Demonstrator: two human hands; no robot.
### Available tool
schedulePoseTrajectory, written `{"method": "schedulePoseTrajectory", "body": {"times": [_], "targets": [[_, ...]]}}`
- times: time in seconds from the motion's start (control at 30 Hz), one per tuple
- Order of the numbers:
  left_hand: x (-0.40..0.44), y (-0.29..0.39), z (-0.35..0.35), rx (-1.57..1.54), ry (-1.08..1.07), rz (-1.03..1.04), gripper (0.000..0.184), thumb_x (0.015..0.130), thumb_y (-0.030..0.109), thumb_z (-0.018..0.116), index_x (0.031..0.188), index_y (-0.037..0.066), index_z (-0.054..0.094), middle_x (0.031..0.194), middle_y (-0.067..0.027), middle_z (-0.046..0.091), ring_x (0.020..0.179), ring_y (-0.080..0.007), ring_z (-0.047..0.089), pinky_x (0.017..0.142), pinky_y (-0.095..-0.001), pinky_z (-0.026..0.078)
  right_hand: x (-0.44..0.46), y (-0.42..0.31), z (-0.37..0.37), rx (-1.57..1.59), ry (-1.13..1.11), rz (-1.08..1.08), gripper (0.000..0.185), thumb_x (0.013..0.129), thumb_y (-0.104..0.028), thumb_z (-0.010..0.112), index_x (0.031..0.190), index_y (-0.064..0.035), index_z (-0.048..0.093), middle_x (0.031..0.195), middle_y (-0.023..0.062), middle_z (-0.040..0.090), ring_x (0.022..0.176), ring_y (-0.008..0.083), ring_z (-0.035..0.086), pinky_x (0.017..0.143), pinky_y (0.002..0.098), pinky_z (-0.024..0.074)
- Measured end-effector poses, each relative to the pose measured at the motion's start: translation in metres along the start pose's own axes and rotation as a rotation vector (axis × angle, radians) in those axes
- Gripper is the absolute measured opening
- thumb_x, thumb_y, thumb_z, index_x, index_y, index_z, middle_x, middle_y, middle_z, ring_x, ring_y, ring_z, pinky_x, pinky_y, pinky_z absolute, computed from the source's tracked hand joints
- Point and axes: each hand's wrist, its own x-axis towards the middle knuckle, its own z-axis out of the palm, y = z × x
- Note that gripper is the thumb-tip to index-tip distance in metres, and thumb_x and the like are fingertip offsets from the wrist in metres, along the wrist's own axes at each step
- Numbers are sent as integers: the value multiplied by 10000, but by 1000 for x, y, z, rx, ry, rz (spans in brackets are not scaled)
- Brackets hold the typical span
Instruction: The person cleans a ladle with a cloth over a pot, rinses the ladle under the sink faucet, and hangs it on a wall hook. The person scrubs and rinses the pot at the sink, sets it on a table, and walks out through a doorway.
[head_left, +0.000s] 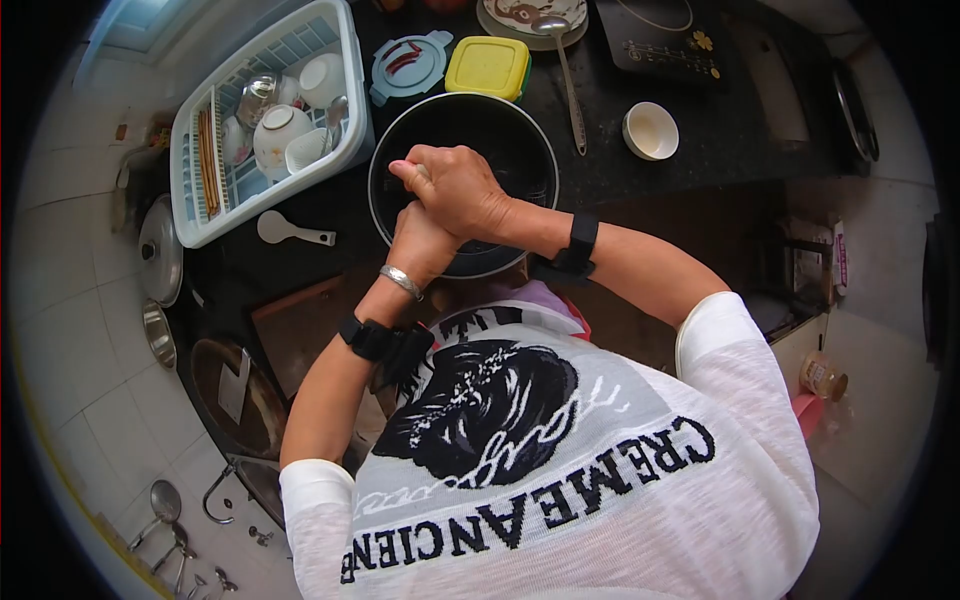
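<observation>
Over a round black pot (pixel 535 130) with a pale rim, my two hands are pressed together. My right hand (pixel 460 188) lies on top, its fingers curled closed, with the thumb side toward the left. Beneath and nearer to me is my left hand (pixel 424 242), also closed and partly covered by the right. Whatever the fingers hold, if anything, is hidden. The pot's dark inside shows around the hands; I cannot make out its contents. A silver bracelet (pixel 402 281) circles my left wrist, and both forearms carry black straps.
A light-blue dish rack (pixel 340 150) with bowls and chopsticks stands at left, a white rice paddle (pixel 292 231) before it. Behind the pot are a blue lid (pixel 425 62) and yellow-lidded box (pixel 488 66). At right are a long spoon (pixel 571 85), white bowl (pixel 650 131) and black cooktop (pixel 640 60).
</observation>
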Motion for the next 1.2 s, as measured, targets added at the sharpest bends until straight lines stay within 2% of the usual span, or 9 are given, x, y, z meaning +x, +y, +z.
{"method": "schedulePoseTrajectory", "body": {"times": [0.13,0.23,0.33,0.47,0.53,0.63,0.73,0.9,1.2], "targets": [[2,-2,7,79,27,-55,267,747,261,683,806,3,648,742,-227,652,743,-410,636,672,-459,511,-2,5,7,48,80,24,291,895,-297,593,813,-22,635,685,181,627,677,359,634,607,408,499],[8,-11,9,78,-9,-100,389,744,262,713,1011,-2,612,844,-228,668,813,-391,651,722,-428,516,-1,6,7,111,102,-28,254,884,-260,617,839,-11,639,691,163,640,649,305,656,597,368,506],[12,-7,-14,-415,-90,5,1002,648,302,851,1408,28,259,1267,-219,527,1157,-307,549,929,-349,450,13,5,-9,365,156,-54,274,872,-302,623,861,-31,655,707,181,636,669,332,646,611,368,512],[-2,-4,-41,-348,0,-81,1193,615,378,874,1483,32,132,1414,-191,401,1321,-287,359,1092,-363,274,45,-4,-80,505,396,17,237,861,-249,651,868,-13,663,616,38,616,570,98,601,527,268,470],[-5,-11,-47,-333,51,-111,1065,662,343,853,1453,3,227,1399,-198,418,1291,-291,402,1056,-369,340,66,31,-110,334,524,46,256,835,-270,661,847,-15,678,633,51,626,573,100,599,551,266,481],[-8,-22,-48,-588,44,-219,610,811,222,742,1308,-12,476,1213,-169,581,1112,-212,566,939,-288,451,75,88,-146,-219,430,311,351,769,-342,616,1016,-104,694,942,135,697,933,331,655,818,382,505],[-12,-16,-51,-653,-43,-213,447,848,189,698,1223,-8,556,1098,-128,637,1017,-159,598,901,-260,460,72,135,-150,-466,280,551,389,779,-360,613,1058,-98,686,1100,159,658,1048,346,614,882,406,486],[-9,-9,-42,-653,-55,-190,328,856,166,681,1130,-4,617,1013,-105,666,939,-133,613,828,-246,477,64,159,-129,-664,-2,916,514,769,-416,702,1096,-23,647,1151,180,635,1096,331,600,914,390,486],[2,0,-34,-608,-61,-136,292,850,169,677,1087,2,641,931,-94,688,847,-123,628,756,-245,490,74,191,-110,-751,-7,769,319,822,-228,614,1073,-38,662,1130,176,644,1075,332,612,882,400,510]]}}
